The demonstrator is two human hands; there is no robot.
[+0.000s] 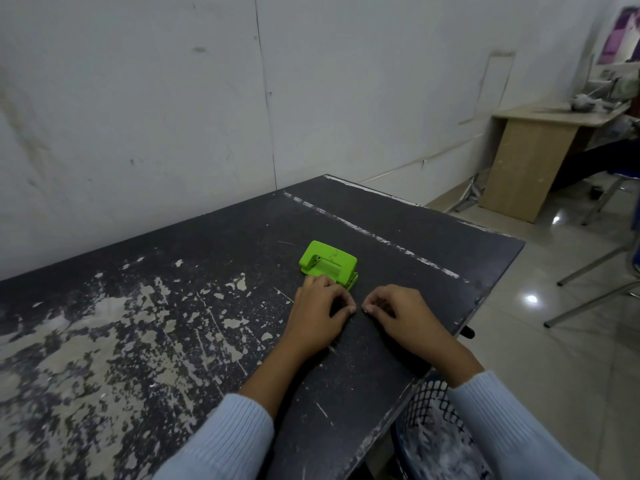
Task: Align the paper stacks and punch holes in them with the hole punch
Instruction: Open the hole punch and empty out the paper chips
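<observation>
Left hand (320, 313) fingers curled, touching hole punch (328, 264)

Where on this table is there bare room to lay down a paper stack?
Left of the left hand, the worn table is bare out to the wall. Beyond the hole punch, the far strip is bare too. It is crowded only around both hands, where the right hand nears the table's edge.

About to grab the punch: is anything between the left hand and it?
Nothing visible. The left hand rests on the table directly in front of the green hole punch, fingertips right at its near edge.
</observation>
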